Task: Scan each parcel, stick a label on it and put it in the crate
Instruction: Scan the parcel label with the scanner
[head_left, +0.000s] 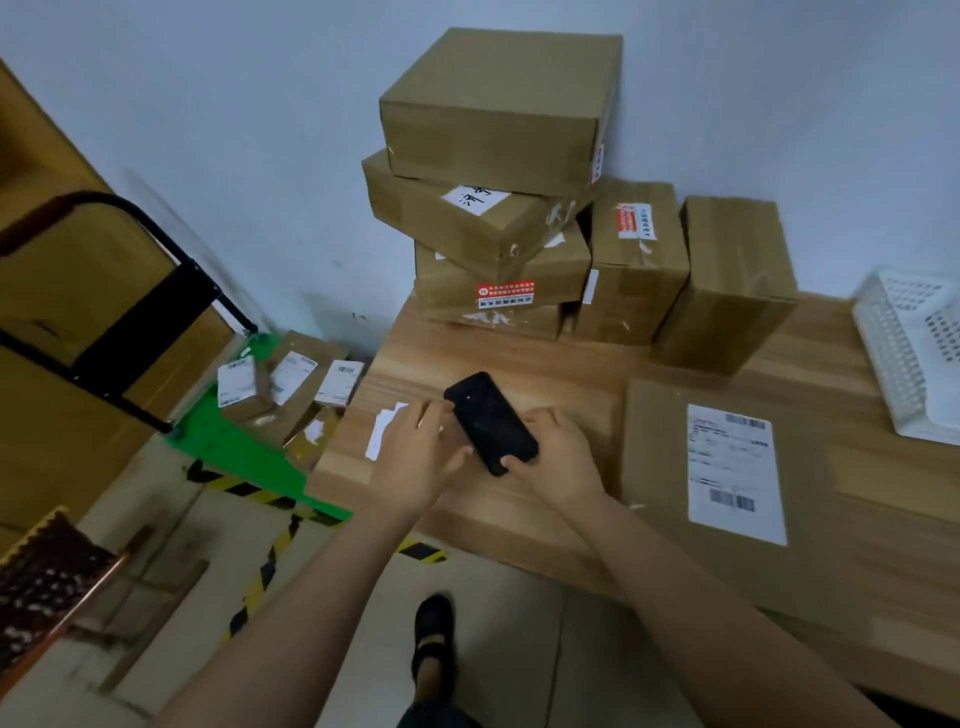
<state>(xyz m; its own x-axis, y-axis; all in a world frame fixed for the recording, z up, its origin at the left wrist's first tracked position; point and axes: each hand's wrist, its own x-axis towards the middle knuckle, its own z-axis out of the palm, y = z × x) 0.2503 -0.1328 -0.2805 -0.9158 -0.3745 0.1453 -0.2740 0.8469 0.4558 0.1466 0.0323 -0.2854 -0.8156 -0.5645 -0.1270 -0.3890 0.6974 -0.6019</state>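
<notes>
Now the left hand (415, 457) and right hand (558, 460) both grip the black scanner (491, 421); labelled parcels (291, 384) lie on the green cart (234, 441).

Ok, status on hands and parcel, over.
Holding black scanner above table, left hand and right hand both. Labelled flat parcel beside right hand, untouched. Nothing between them.

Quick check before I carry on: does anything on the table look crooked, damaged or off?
Yes. The box stack by the wall is askew: its second box from the top sits twisted and tilted, overhanging the lower boxes. Torn tape scraps cling to them. Nothing looks spilled.
</notes>
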